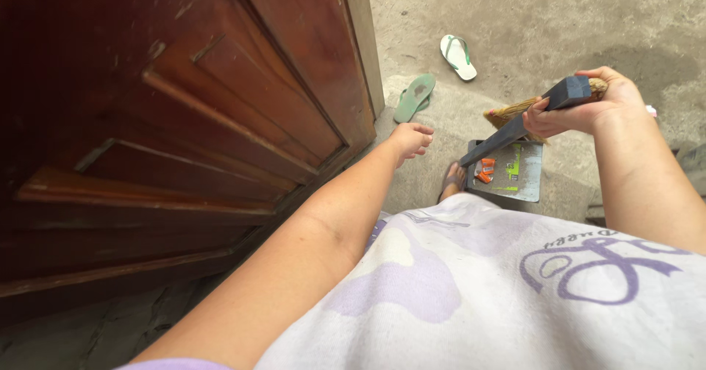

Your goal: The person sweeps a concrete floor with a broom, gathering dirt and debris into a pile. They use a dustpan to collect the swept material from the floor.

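The right hand point(588, 105), at two o'clock, is gripping a dustpan point(515, 165) handle and a broom point(515, 109) together, fingers wrapped tight. The left hand point(410, 139) is reaching forward near the door point(184, 120), fingers loosely curled, holding nothing.

Dustpan point(515, 170): dark grey, long straight handle slanting up to the right; its pan sits low near the concrete floor, holding orange and green scraps.
Broom point(515, 109): straw-coloured bristles, partly hidden behind the dustpan handle, gripped together with it.
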